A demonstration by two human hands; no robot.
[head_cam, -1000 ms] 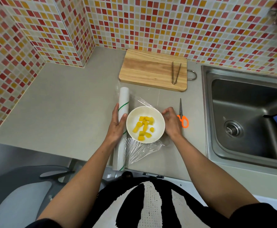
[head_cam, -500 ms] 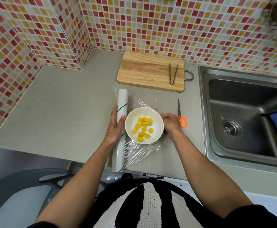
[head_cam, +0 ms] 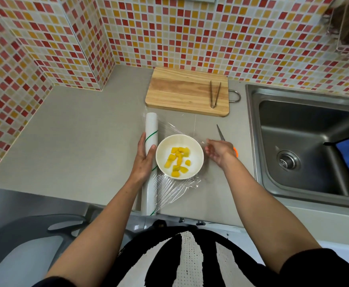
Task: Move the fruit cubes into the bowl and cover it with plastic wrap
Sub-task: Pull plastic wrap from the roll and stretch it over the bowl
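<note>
both steps meet here: the fruit cubes (head_cam: 177,160) already sit in the bowl (head_cam: 192,141), film stretched across it. your left hand (head_cam: 145,160) grasps the plastic wrap roll (head_cam: 151,129) on the tabletop (head_cam: 76,141); your right hand (head_cam: 219,151) hovers released. next, take the scissors (head_cam: 221,133) and cut.

You find no readable text, label, brand or number anywhere here; the plastic wrap roll (head_cam: 151,129) bears only thin green lines, no lettering you can make out.
</note>
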